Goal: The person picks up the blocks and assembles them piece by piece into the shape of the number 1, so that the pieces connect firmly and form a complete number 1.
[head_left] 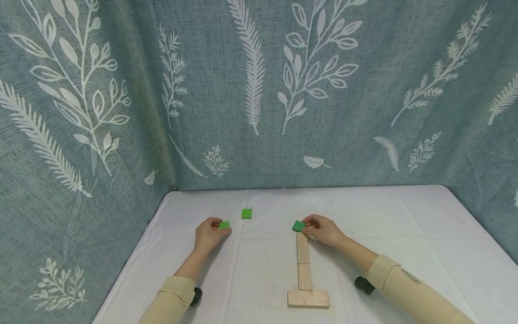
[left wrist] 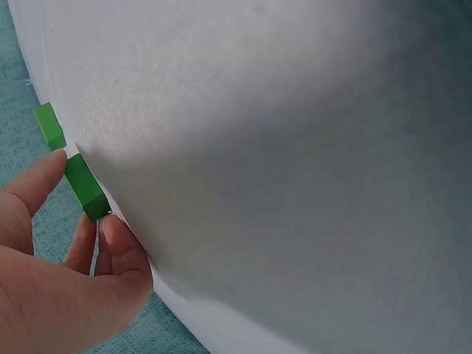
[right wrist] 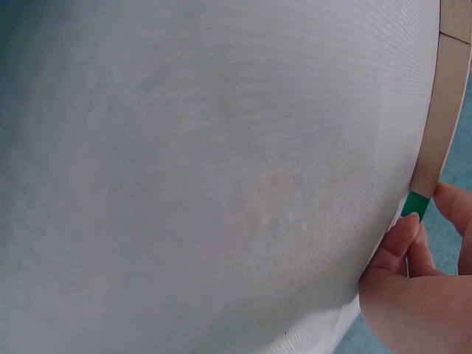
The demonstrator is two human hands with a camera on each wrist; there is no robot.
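At the left of the white table, my left hand (head_left: 208, 233) holds a light green block (head_left: 224, 224) between thumb and fingers. The left wrist view has this green block (left wrist: 86, 186) with the thumb at one end and the fingertips at the other. A second light green block (head_left: 247, 213) lies a little farther back, to its right. My right hand (head_left: 323, 229) pinches a darker green block (head_left: 298, 226), turned slightly askew, at the far end of a wooden block (head_left: 302, 248). Most of that darker block (right wrist: 415, 206) is hidden by fingers in the right wrist view.
Another wooden block (head_left: 305, 276) continues the line toward the front, meeting a crosswise wooden block (head_left: 308, 299) at its near end. A patterned blue-green curtain (head_left: 267, 148) surrounds the white table (head_left: 259, 279) at the back and sides.
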